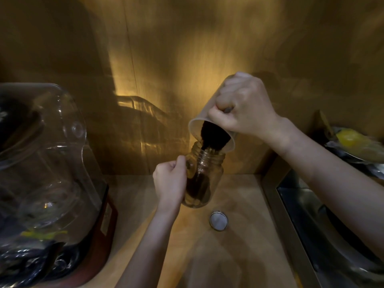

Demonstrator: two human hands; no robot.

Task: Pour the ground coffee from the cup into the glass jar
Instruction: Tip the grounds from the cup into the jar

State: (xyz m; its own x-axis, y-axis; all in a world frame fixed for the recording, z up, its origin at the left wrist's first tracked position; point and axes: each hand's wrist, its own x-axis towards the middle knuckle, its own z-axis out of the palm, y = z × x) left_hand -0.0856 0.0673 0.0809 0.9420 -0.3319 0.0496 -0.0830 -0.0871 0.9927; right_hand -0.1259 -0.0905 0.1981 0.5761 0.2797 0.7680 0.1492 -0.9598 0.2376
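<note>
Head view showed my right hand (243, 104) closed around the upper body of the cup (209, 121), right of centre in the frame, fingers wrapped fully with no slack. I held it high on the wall, I judge, so the wrist could roll the cup over without blocking its mouth. My left hand (170, 179) sat just below and left of it, curled around the side of the glass jar (204, 177), thumb and fingers pinching the shoulder near the neck, most likely to keep the jar from shifting under the falling grounds.

The cup was tipped well past level: its long axis ran from upper right down to lower left, with the open rim pointing down at the jar's mouth and sitting just above it, close to touching. Ground coffee (212, 135) hung as a dark mass at the rim and fell into the neck. The jar leaned slightly, its mouth tilted towards the top of the frame and its base resting on the worktop (239, 196). A dark heap already lay in its lower part, so I judged the pour to be under way, not finished.

Below the jar, a round metal lid (218, 220) lay flat on the worktop, apart from both hands.
</note>
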